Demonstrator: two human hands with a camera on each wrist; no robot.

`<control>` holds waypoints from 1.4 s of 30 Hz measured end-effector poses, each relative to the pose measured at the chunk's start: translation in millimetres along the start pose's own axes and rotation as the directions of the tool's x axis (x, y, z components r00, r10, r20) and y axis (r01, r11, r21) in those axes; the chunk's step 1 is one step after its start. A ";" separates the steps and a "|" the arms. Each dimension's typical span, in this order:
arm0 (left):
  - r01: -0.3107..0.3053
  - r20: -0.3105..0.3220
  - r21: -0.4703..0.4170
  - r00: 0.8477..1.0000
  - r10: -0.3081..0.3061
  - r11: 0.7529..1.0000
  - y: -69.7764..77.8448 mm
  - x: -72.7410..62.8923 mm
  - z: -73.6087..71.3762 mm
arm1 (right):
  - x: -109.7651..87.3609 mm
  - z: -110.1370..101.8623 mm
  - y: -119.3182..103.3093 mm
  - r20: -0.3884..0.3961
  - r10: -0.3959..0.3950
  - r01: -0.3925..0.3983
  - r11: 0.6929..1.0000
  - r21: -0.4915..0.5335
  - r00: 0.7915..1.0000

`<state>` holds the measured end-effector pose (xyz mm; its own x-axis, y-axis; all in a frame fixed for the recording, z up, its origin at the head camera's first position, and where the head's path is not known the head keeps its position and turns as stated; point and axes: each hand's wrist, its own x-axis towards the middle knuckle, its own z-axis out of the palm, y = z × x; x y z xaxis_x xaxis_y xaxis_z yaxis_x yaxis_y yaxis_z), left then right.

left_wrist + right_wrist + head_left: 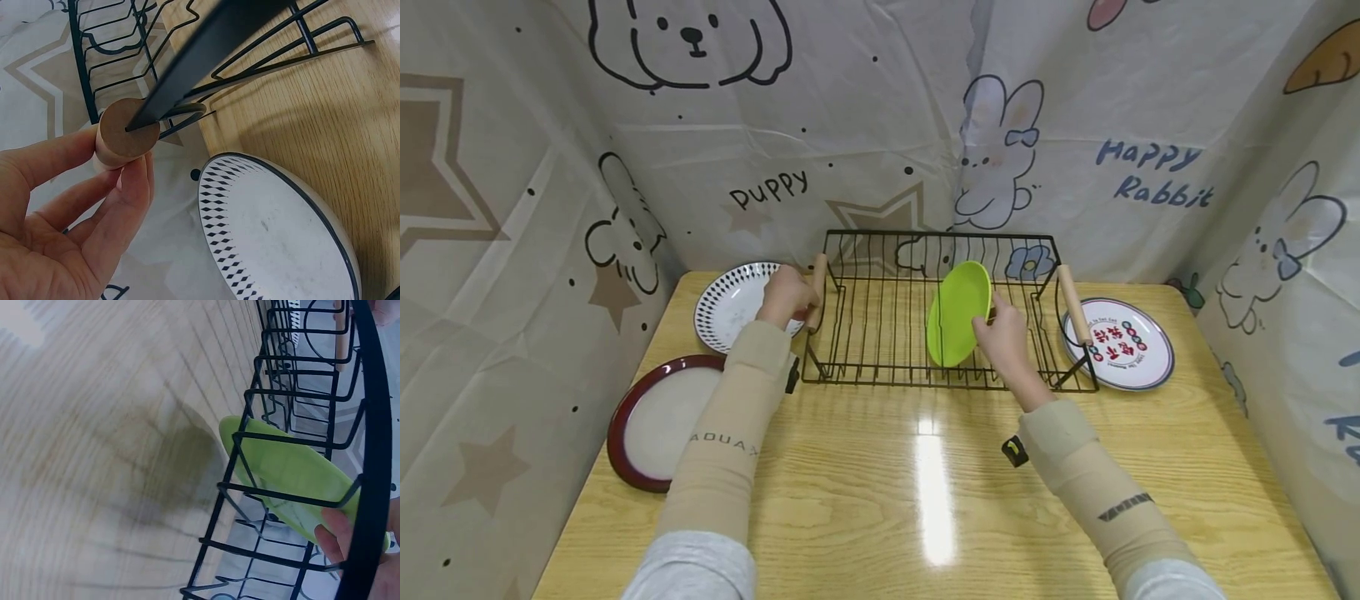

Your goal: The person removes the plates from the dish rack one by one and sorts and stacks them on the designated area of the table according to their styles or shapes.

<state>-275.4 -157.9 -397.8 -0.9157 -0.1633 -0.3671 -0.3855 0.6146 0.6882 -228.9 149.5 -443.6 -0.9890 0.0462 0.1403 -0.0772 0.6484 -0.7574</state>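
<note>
A black wire dish rack (880, 379) with wooden side handles stands at the back of the table. My left hand (786, 296) grips its left wooden handle (128, 134), thumb and fingertips around the wood. In my right hand (1006, 333) is a lime green plate (957, 317), pinched at its right edge and tilted up within the rack. The right wrist view shows the green plate (281, 465) behind the rack's wires, with fingertips (331, 534) on its face. Beside the left hand lies a white dish with a black diamond rim (730, 304).
A maroon-rimmed plate (625, 417) lies at the table's left, partly behind the left forearm. A white plate with red lettering (1138, 367) is at the right, partly under the rack's right handle (1075, 304). Printed cloth (880, 108) walls the table's back and sides.
</note>
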 end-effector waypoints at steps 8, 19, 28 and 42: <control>0.000 0.002 0.011 1.000 0.000 1.000 -1.3 1.9 0.6 | 0.3 -4.4 -8.3 -0.058 -0.077 0.075 0.997 -0.036 0.995; 0.015 -0.002 0.013 1.000 -0.015 1.000 -2.9 2.7 -0.4 | -3.0 -16.4 -15.4 -0.112 -0.143 0.134 0.987 -0.084 0.983; 0.008 0.008 0.004 1.000 -0.008 1.000 -2.4 2.6 -0.9 | -6.0 -16.6 -14.7 -0.114 -0.167 0.156 0.982 -0.105 0.979; 0.012 0.009 -0.017 1.000 -0.012 1.000 -2.3 4.4 -1.8 | -7.5 -13.6 -29.9 -0.135 -0.277 0.246 0.947 -0.208 0.952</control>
<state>-278.8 -161.4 -399.9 -0.9101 -0.1634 -0.3809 -0.3982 0.5995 0.6942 -217.4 140.1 -413.4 -0.9028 -0.0329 0.4289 -0.2897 0.7835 -0.5497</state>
